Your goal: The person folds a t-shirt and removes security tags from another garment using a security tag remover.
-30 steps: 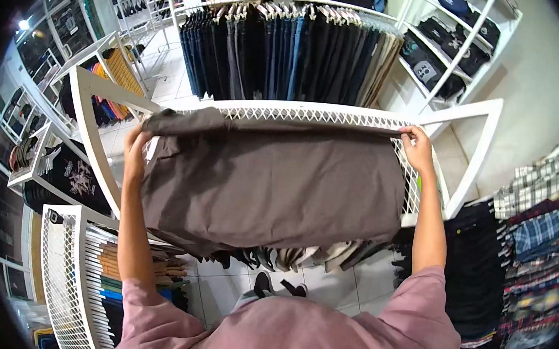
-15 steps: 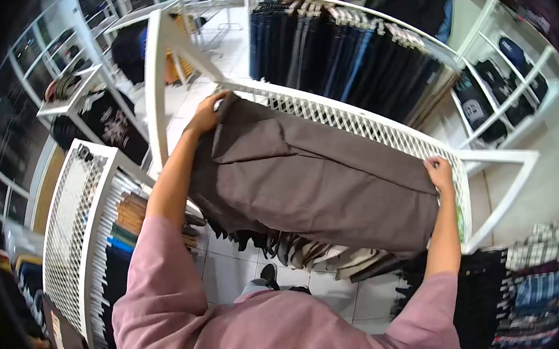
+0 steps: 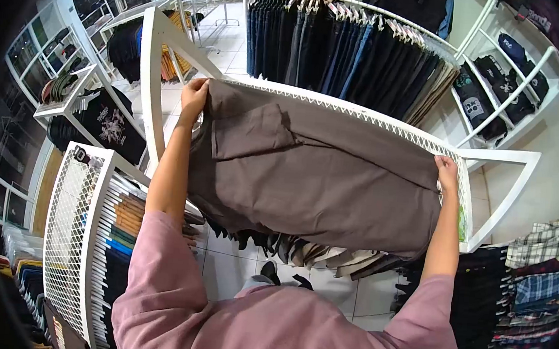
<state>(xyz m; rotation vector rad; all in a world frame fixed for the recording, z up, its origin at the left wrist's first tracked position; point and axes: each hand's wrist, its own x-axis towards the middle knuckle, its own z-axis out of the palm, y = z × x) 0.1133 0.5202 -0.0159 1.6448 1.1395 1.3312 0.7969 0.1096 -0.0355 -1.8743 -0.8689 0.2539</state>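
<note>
A large piece of grey-brown cloth (image 3: 330, 192) lies spread over the white mesh top of a rack (image 3: 363, 115), with a folded flap at its upper left. My left hand (image 3: 194, 95) pinches the cloth's far left corner. At the right edge, near the rack's mesh rim, my right hand (image 3: 447, 171) grips the cloth between thumb and fingers. The cloth's near edge hangs over the front of the rack, above hanging garments (image 3: 313, 250).
Dark trousers (image 3: 328, 54) hang on a curved rail behind the rack. A second mesh-topped rack (image 3: 69, 223) stands at the left. Shelves with caps and bags (image 3: 496, 93) are at the back right. Patterned shirts (image 3: 546, 287) hang at the right.
My left hand has moved away from me and slightly left, drawing the cloth's far left part over more of the mesh. My right hand has shifted slightly right, still holding its edge.
</note>
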